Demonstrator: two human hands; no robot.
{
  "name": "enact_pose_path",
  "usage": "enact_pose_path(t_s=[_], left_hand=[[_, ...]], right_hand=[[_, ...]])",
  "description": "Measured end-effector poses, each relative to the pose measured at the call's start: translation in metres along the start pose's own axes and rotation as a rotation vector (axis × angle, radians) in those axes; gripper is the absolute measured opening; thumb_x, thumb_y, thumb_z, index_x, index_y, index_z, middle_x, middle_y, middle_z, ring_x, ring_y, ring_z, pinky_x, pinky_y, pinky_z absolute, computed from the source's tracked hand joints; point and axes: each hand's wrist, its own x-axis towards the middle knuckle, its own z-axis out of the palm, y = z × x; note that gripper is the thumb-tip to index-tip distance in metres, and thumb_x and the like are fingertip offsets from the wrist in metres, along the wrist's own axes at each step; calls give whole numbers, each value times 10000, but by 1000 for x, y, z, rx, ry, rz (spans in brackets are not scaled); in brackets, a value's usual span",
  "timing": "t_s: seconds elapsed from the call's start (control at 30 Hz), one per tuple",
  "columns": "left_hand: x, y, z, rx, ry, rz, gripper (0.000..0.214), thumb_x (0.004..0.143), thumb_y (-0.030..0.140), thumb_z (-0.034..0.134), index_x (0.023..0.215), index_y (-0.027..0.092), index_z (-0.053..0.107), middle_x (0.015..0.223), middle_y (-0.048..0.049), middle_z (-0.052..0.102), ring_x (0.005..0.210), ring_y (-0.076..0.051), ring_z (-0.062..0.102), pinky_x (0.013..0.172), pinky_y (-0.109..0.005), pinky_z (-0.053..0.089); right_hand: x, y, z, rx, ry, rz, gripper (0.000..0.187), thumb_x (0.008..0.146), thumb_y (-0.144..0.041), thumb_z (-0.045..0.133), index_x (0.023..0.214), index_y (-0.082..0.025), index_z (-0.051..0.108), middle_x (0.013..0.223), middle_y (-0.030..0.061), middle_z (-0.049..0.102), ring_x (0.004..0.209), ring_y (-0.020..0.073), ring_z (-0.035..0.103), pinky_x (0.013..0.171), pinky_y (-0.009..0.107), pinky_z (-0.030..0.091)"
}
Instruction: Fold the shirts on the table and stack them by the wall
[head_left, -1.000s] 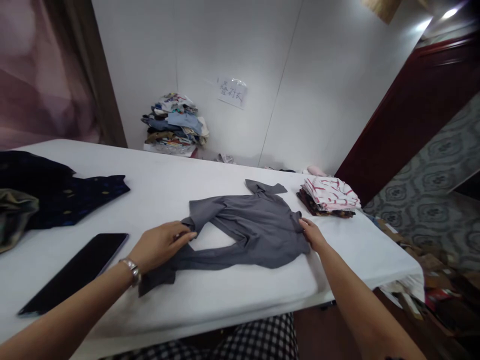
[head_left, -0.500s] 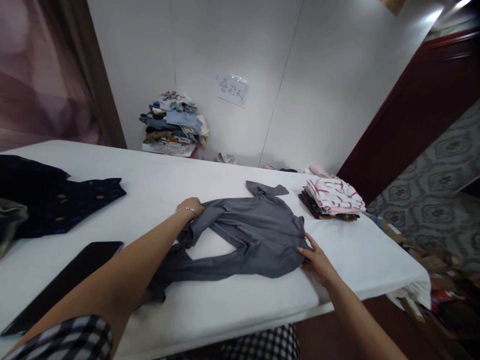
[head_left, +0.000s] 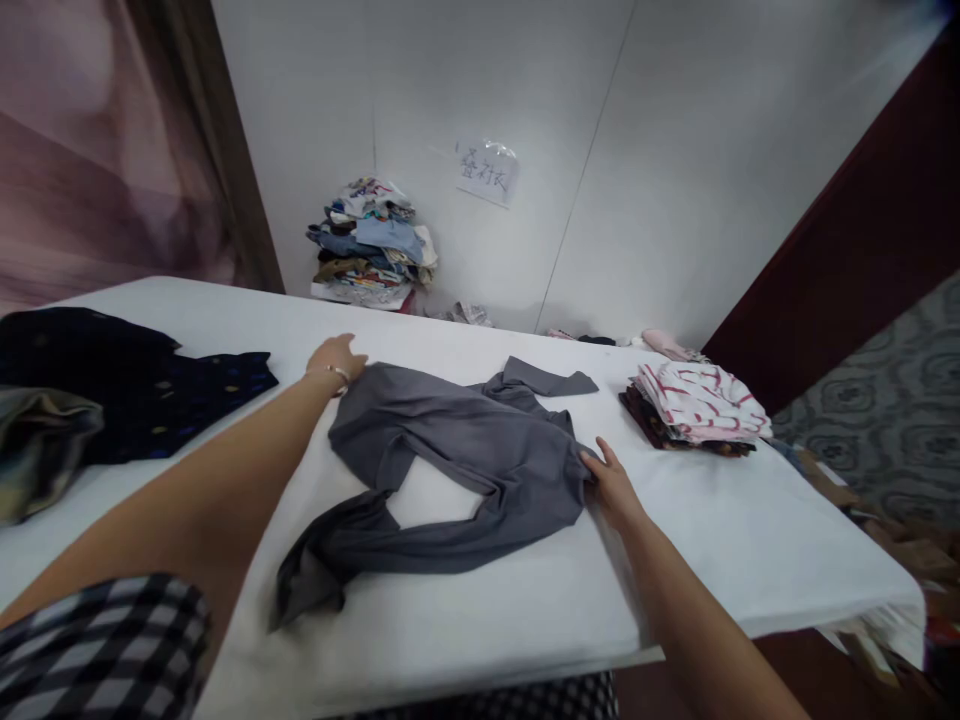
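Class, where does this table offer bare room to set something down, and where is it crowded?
Bare white table shows right of the right hand, in front of the folded stack, and between the grey garment and the near edge. It is crowded at the left, where dark clothes lie beside the left forearm.

Forward-down head view over table point(head_left: 720, 530)

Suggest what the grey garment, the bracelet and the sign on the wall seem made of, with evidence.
Grey garment: probably thin cloth, mostly matte; it drapes in soft folds.
Bracelet: perhaps polished metal; it looks thin, pale and shiny, though small.
Sign: likely white paper bearing dark strokes, possibly under clear plastic, since its top edge glints.
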Motion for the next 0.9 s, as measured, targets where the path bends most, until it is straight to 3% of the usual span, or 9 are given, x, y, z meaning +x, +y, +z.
enact_pose_path(t_s=[0.1,0.2,0.3,0.37,0.53,0.6,0.73,0.83,0.9], left_hand=[[-32,-10,5,5,-50,36,318,904,313,467,1107,123,622,1155,-124,636,1062,-242,590,933,-370,451],[-89,-12,18,-11,-151,148,358,868,467,474,993,197,671,1017,-51,689,935,-211,631,844,-305,467],[-140,-6,35,58,-231,276,504,809,584,479,1088,196,639,1083,-84,663,927,-249,637,780,-339,477],[-158,-2,46,120,-256,280,520,804,538,483,1152,171,601,1139,-122,636,944,-275,639,769,-368,482],[-159,0,50,49,-282,202,330,788,255,442,1077,200,592,1122,-96,660,949,-236,651,793,-340,494],[-159,-7,36,36,-194,231,333,770,206,416,1052,202,593,1114,-89,656,946,-228,645,797,-333,495],[-172,-32,-1,133,43,188,448,800,219,360,1218,179,516,1197,-111,590,1031,-272,601,756,-372,495],[-183,-54,-10,185,6,92,414,823,243,331,1166,191,555,1122,-93,595,866,-256,628,687,-374,486],[-187,-67,-6,167,-21,71,331,804,252,345,991,203,613,1048,-82,605,799,-239,627,690,-371,486]], right_hand=[[-19,7,-9,39,-65,45,1009,651,-333,813,1468,-322,221,846,-3,719,674,177,671,600,290,538],[-43,12,-21,123,-67,77,1095,642,-334,830,1482,-356,127,909,11,735,768,196,694,650,309,555],[-59,18,-20,93,-50,50,1138,642,-335,831,1497,-363,81,970,14,731,799,186,688,674,296,547],[-61,24,-13,37,-61,8,1152,638,-333,831,1506,-358,75,945,-3,721,788,172,676,677,280,533],[-57,26,2,-79,-150,-139,1096,620,-332,820,1511,-284,183,853,-3,692,718,170,638,657,287,516],[-57,21,-2,-58,-118,-178,1005,637,-342,802,1489,-264,276,842,1,691,703,164,625,650,282,514],[-59,14,-17,37,24,-182,892,682,-377,772,1458,-295,339,812,-21,691,743,161,640,683,273,531],[-64,23,-18,-21,8,-105,906,701,-397,760,1475,-304,298,1124,34,684,1007,209,646,852,343,538],[-71,31,-13,-156,-47,-156,904,692,-371,772,1469,-317,312,1354,39,562,1231,233,536,1019,395,454]])
